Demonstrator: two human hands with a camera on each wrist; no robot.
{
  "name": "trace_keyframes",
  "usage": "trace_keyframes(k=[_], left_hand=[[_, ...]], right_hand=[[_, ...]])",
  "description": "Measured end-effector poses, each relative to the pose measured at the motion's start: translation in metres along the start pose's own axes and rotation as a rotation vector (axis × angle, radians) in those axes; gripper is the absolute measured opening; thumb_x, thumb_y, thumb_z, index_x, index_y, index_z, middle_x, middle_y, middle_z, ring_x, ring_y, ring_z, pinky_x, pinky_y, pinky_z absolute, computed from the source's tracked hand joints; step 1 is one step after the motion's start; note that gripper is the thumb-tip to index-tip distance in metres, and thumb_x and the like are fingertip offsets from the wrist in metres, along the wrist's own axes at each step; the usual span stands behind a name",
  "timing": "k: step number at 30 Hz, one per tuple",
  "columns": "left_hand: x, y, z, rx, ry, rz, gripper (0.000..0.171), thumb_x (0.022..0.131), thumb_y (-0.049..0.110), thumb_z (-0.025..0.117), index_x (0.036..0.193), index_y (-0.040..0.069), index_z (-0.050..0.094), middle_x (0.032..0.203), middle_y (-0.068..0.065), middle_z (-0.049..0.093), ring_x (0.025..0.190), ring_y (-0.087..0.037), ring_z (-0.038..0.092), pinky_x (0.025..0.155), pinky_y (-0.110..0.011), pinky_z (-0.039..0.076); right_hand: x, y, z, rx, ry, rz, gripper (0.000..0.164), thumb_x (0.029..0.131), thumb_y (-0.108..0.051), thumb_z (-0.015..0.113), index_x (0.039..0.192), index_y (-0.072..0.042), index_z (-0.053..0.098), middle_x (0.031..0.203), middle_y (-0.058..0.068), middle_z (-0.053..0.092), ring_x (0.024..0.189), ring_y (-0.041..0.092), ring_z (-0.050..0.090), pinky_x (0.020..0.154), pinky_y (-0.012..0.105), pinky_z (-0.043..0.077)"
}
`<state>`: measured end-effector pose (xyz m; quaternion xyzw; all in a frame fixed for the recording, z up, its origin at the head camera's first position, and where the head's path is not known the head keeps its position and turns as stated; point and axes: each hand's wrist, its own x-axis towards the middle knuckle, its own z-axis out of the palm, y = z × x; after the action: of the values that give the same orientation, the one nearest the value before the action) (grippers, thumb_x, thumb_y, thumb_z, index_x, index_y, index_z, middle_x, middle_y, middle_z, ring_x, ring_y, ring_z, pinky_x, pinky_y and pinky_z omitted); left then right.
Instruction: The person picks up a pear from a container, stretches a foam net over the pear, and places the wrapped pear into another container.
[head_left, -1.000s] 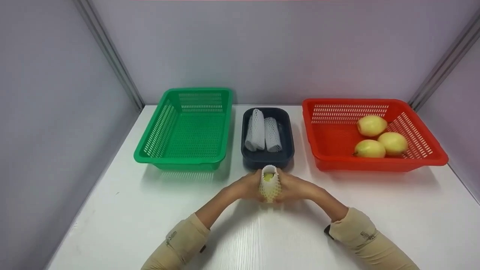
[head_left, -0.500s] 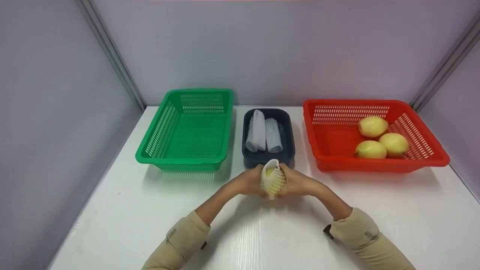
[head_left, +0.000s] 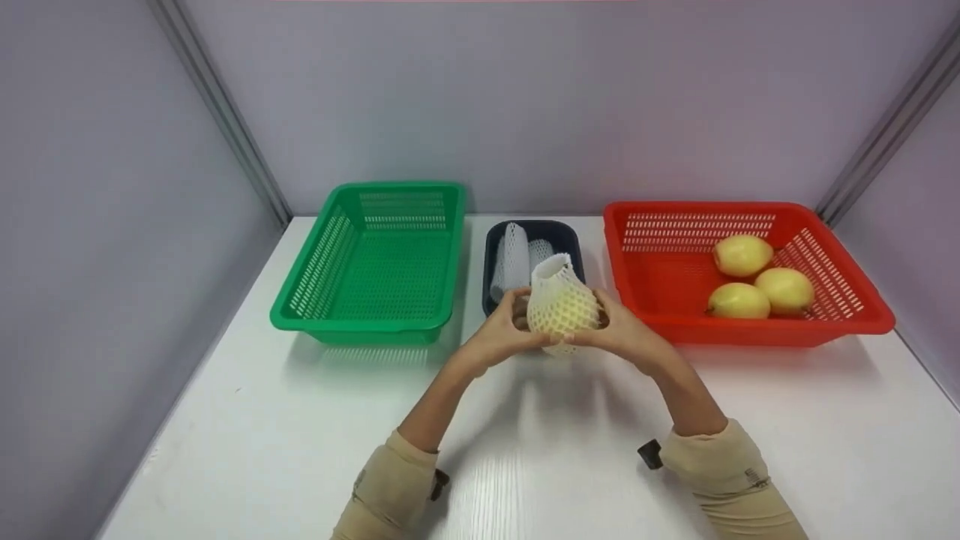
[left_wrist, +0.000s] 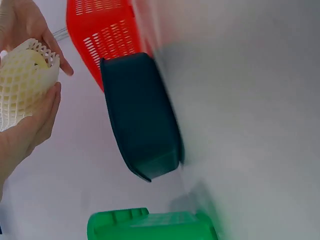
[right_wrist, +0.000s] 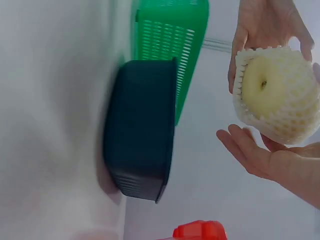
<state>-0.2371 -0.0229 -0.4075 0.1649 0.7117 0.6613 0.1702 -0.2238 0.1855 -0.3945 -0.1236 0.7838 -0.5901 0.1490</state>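
Both hands hold a pale yellow pear (head_left: 566,307) wrapped in a white foam net sleeve (head_left: 556,281), up above the white table. My left hand (head_left: 502,330) cups its left side and my right hand (head_left: 630,334) its right side, the thumbs nearly meeting across the front. The sleeve's narrow end stands up past the pear. In the right wrist view, the pear's dimpled end (right_wrist: 263,85) shows through the sleeve's wide mouth, and my right hand's fingers (right_wrist: 245,150) spread beside it. In the left wrist view, my left fingers (left_wrist: 47,112) lie along the netting.
Behind the hands stands a dark blue tray (head_left: 490,259) with several rolled foam sleeves (head_left: 516,259). A green basket (head_left: 442,322) is at the left. To the right, a red basket (head_left: 652,330) holds three bare pears (head_left: 742,255). White panels rise behind the table.
The hands have lifted the sleeved pear up and slightly right, so it now overlaps the blue tray in the head view. The pear has tilted, and its netted side shows more fully.
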Motion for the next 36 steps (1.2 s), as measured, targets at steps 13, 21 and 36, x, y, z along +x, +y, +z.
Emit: trace_keyframes(k=[13,21,36], left_hand=[[0.01,0.015,0.02,-0.165,0.217,-0.052,0.064,0.076,0.017,0.07,0.128,0.007,0.035,0.126,-0.014,0.041,0.11,-0.025,0.049,0.093,-0.037,0.038],[0.005,0.023,0.027,-0.128,0.209,-0.003,0.055,0.08,0.018,0.069,0.123,0.005,0.036,0.129,-0.016,0.036,0.114,-0.03,0.047,0.094,-0.038,0.038],[0.008,0.015,0.018,-0.151,0.209,0.047,0.052,0.081,0.02,0.069,0.125,0.004,0.046,0.127,-0.012,0.044,0.114,-0.026,0.048,0.094,-0.038,0.039]], right_hand=[[-0.002,-0.006,-0.007,0.201,0.065,-0.104,0.077,0.086,-0.015,0.062,0.143,0.001,0.014,0.135,0.018,0.031,0.118,0.029,0.036,0.097,0.038,0.035],[-0.007,-0.008,-0.011,0.252,0.065,-0.107,0.073,0.087,-0.012,0.06,0.142,0.001,0.015,0.135,0.018,0.031,0.118,0.03,0.036,0.1,0.044,0.03],[-0.007,-0.008,-0.01,0.298,0.036,-0.133,0.06,0.096,-0.019,0.047,0.141,0.006,0.016,0.133,0.021,0.035,0.114,0.028,0.044,0.096,0.037,0.037]])
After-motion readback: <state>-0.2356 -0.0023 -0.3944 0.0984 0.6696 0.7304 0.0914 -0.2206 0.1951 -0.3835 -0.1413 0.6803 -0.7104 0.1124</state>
